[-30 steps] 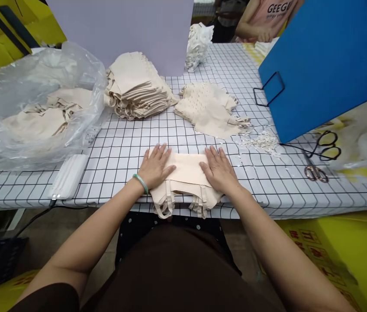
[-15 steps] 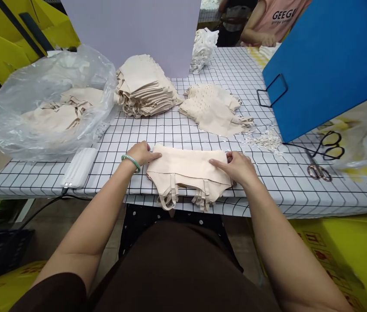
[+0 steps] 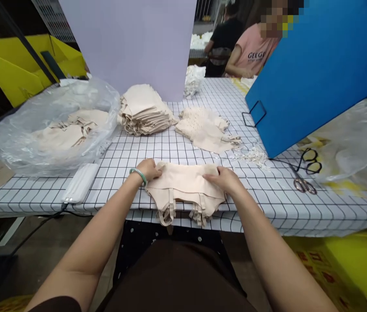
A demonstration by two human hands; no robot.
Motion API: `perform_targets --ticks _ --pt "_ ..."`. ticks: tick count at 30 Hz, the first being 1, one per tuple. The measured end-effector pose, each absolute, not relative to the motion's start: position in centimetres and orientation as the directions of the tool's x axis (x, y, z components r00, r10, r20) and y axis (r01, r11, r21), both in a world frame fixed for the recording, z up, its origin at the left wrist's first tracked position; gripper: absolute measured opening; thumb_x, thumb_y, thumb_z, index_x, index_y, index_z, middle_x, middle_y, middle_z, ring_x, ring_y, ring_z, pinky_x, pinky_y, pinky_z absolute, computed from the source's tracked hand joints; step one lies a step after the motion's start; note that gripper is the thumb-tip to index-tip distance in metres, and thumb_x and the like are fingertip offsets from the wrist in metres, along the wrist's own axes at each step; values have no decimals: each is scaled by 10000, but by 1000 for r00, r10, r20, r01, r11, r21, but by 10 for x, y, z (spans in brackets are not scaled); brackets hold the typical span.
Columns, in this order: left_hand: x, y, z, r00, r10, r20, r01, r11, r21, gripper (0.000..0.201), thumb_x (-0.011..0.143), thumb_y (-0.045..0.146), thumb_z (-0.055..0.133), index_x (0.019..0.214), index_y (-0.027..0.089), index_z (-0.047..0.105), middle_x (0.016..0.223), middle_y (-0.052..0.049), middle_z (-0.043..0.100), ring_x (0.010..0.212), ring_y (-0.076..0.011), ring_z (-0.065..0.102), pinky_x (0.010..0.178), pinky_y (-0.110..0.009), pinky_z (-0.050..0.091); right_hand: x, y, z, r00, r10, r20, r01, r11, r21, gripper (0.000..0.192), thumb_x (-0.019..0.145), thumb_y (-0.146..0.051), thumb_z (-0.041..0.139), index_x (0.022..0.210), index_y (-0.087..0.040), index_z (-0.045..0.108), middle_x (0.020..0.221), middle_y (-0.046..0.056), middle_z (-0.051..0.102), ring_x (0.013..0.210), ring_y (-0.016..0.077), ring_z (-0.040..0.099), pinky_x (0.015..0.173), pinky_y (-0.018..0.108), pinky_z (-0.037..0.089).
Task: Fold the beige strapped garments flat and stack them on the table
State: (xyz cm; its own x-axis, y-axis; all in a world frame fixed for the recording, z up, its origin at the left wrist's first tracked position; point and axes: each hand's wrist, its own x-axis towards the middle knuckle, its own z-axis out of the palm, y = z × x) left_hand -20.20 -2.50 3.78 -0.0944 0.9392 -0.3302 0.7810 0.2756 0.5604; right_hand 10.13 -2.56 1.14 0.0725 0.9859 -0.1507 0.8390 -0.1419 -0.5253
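Beige strappy camisole tops [image 3: 183, 180] lie at the table's front edge, seemingly in a small pile, with their narrow straps hanging towards me over the edge. My left hand [image 3: 151, 170], a green bangle at its wrist, is closed on the far left corner of the fabric. At the far right corner, my right hand [image 3: 228, 178] pinches the cloth, its thumb on top and its other fingers mostly hidden. Beyond them, a thick stack of beige garments [image 3: 146, 110] and a flatter pile of beige pieces [image 3: 203, 130] rest on the checked cloth.
A clear plastic bag [image 3: 8, 138] of beige garments and a white power bank [image 3: 81, 183] sit left. Scissors [image 3: 305, 185], white scraps [image 3: 256, 156] and a blue board [image 3: 303, 82] are right. A lilac board [image 3: 131, 43] stands behind; a person [image 3: 255, 50] sits across.
My view has tilted up, so the table sits lower in it and more of the background shows. Both hands stay at the camisole's far corners; the cloth there looks slightly lifted and rumpled.
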Motion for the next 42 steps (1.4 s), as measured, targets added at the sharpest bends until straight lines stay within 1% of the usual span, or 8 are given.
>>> perform_targets --ticks 4,9,16,21,25,30,34,42 --pt "-201 -31 39 -125 939 -320 743 303 597 288 540 189 766 764 197 585 848 -106 706 927 -340 667 743 -365 496 96 -29 18 59 983 -172 845 -141 -515 371 688 -475 705 904 -177 663 972 155 746 906 329 690 744 398 515" --pt "-212 -37 34 -142 925 -353 615 362 701 628 435 147 825 1031 152 628 1096 -147 711 1037 -315 670 861 -341 532 105 -23 1 -132 918 -373 545 -247 -801 361 570 -507 783 777 -222 702 879 136 771 848 365 729 711 413 579" --pt "-217 -48 17 -9 898 -441 266 427 864 286 456 123 797 696 156 645 712 -30 684 757 -235 684 650 -314 559 101 -41 5 -54 930 -364 256 -339 -905 619 518 -551 838 1029 -233 696 1085 127 756 951 369 727 763 420 622" --pt "-206 -71 28 119 933 -338 -49 346 937 418 581 338 820 920 154 661 858 -38 704 805 -177 668 759 -297 550 98 -63 28 14 908 -418 144 -415 -898 719 498 -551 872 1082 -185 666 1062 159 755 911 377 730 685 425 637" --pt "-208 -86 58 157 978 -137 -305 180 935 582 559 393 886 1021 145 633 961 -71 699 838 -176 655 772 -285 524 101 -67 52 92 914 -394 33 -399 -917 701 458 -535 901 1034 -208 671 987 159 762 772 370 734 510 427 619" --pt "-238 -78 117 65 996 65 -350 -38 936 610 566 353 908 1052 155 597 946 -51 693 798 -164 649 758 -291 517 81 -43 109 74 976 -203 -60 -199 -978 559 519 -458 915 981 -220 710 1033 153 748 756 289 735 513 331 616" --pt "-282 -59 167 -10 991 135 -267 -133 955 452 624 311 879 945 128 620 847 -41 689 707 -136 634 690 -266 513 30 -6 161 19 999 31 -83 32 -996 432 570 -447 890 915 -240 731 994 94 757 784 236 731 542 283 613" --pt "-427 9 244 -206 915 346 -2 -354 935 259 744 216 807 932 116 658 841 -47 703 712 -141 651 680 -282 542 -132 109 222 -268 885 380 -295 300 -907 358 651 -415 864 923 -224 732 915 29 745 789 173 697 732 319 609"
